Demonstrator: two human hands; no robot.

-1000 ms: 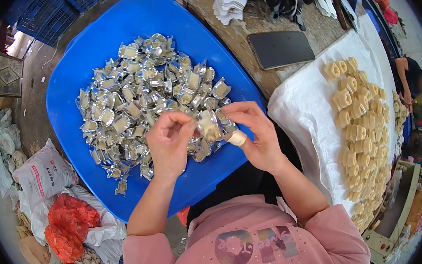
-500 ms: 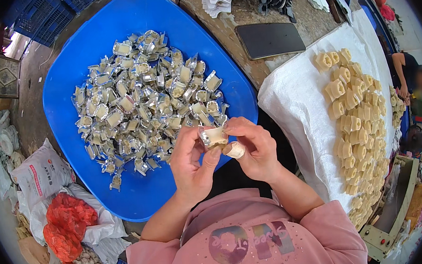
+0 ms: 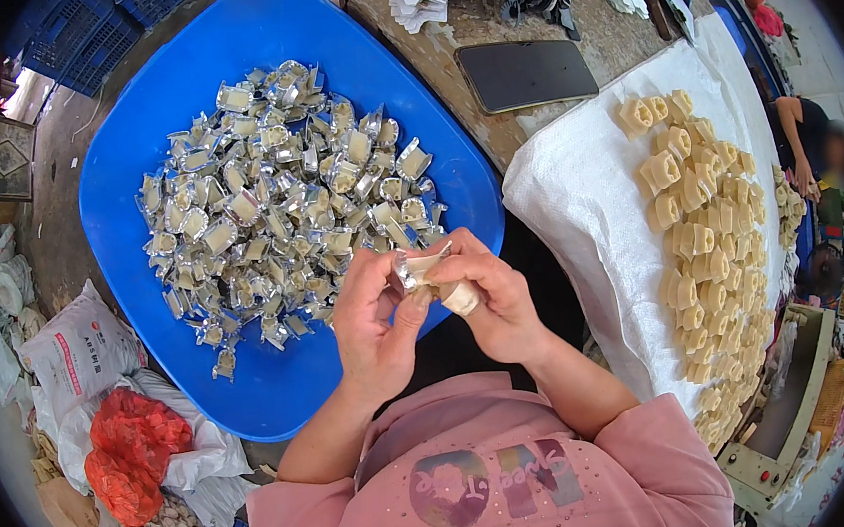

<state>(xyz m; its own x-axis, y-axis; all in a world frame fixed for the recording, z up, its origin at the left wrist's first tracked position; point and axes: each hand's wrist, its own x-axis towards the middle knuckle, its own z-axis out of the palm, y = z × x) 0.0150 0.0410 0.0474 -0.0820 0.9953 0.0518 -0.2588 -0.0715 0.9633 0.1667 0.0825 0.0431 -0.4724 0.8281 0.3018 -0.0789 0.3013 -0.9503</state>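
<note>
Just in front of my chest, both hands meet over the near right edge of a blue tub (image 3: 129, 299). My left hand (image 3: 372, 320) pinches a small cream piece with shiny silver edges (image 3: 420, 268) between thumb and fingers. The fingertips of my right hand (image 3: 502, 302) press on the right end of that same piece. Lower in my right hand is a plain cream ring-like piece (image 3: 460, 298), partly hidden by the fingers. Inside the tub lies a heap of similar silver-edged cream pieces (image 3: 266, 202).
Many plain cream pieces (image 3: 706, 239) lie on a white woven sheet (image 3: 576, 190) at my right. Beyond it, a black phone (image 3: 526, 75) rests on a worn wooden table (image 3: 434, 57). Sacks and a red bag (image 3: 136, 439) stand at left. Another person (image 3: 813, 144) sits far right.
The silver-edged piece has tilted a little between my fingers, and my right fingertips have shifted along its upper edge. The whole view has slid slightly, moving the surroundings left.
</note>
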